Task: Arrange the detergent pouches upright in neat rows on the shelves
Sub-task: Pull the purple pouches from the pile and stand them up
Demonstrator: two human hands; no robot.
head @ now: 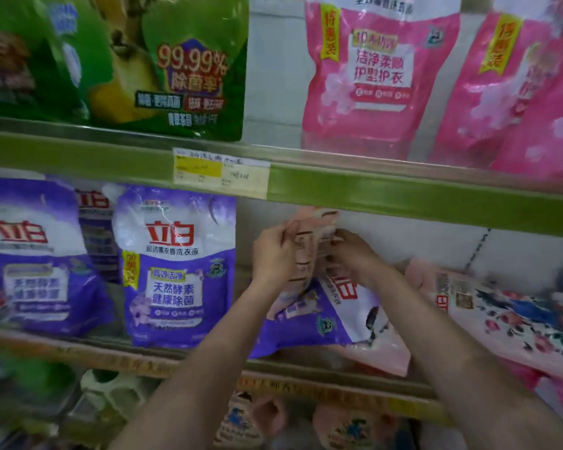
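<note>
My left hand [273, 251] and my right hand [351, 251] both grip the top of a pale pink pouch [309, 251], held nearly upright with its back facing me, in the gap on the middle shelf. Below it a purple pouch [316, 323] lies tilted on its side over another pale pink pouch [377, 355]. To the left, a purple pouch [176, 267] stands upright, with another purple pouch [36, 254] further left. A floral pink pouch [507, 316] lies flat on the right.
The upper shelf holds green pouches [163, 66] at left and bright pink pouches [381, 73] at right, with a gap between. A green shelf rail [403, 193] with a price label [221, 173] runs just above my hands. Bottles [117, 388] and pink bags [241, 423] fill the shelf below.
</note>
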